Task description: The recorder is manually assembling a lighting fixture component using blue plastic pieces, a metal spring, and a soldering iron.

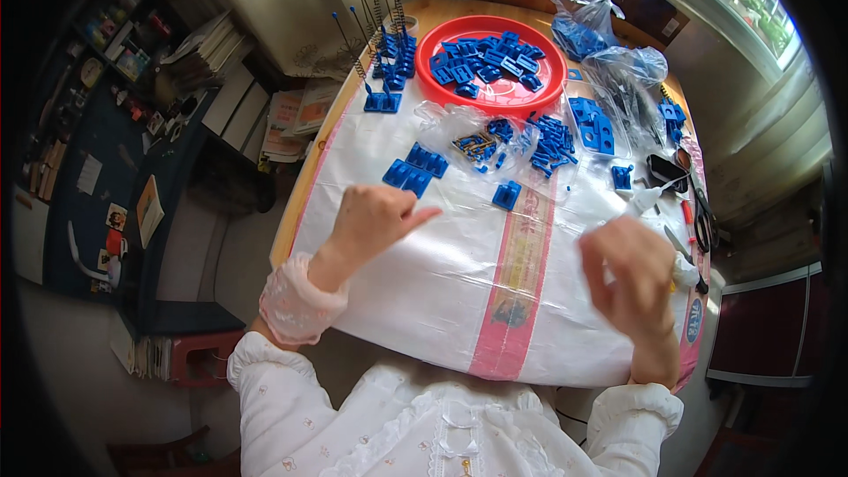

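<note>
Both hands hover above the white sheet (424,274) on the desk: left hand (375,221) loosely curled, thumb out, empty; right hand (629,269) curled, contents indiscernible. Loose blue clips (415,170) lie just beyond; assembled spring stems (382,53) stand by the red tray (495,93), many pieces unprocessed.

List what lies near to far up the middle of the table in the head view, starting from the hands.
Left hand and right hand → single blue part → clear bag of blue parts → red tray of blue parts.
</note>
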